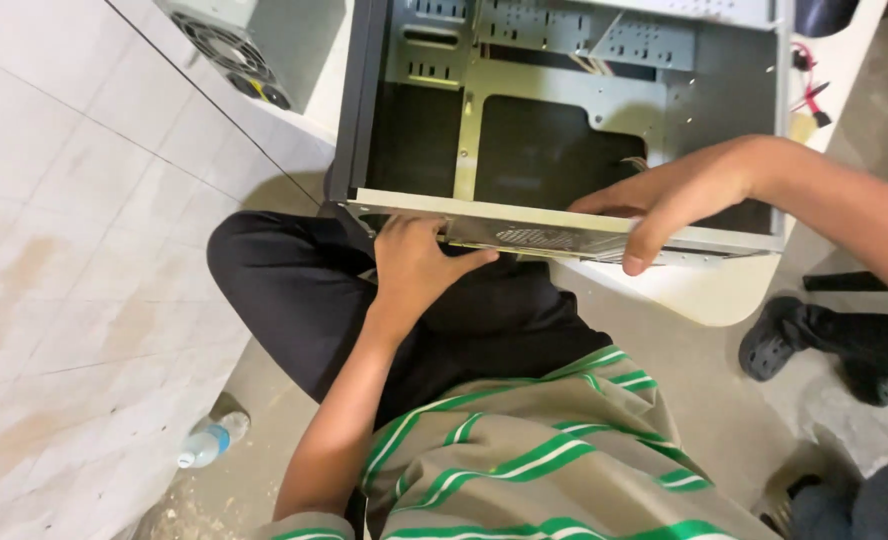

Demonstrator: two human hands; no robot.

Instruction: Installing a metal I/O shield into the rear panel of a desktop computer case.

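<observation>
Open computer case held at its near edge by both hands.

A plastic bottle [212, 440] is seen lying on the floor at lower left, and a power supply unit [226, 40] rests on the white worktop [709, 290] at upper left. The empty metal computer case [564, 130] is laid open-side up on the worktop, overhanging the lap. The left hand [419, 265] is pressed, fingers bent, against the case's near panel from below. The right hand [664, 195] is curled over the same edge, thumb underneath. A dark shoe [776, 340] is seen at right.
</observation>
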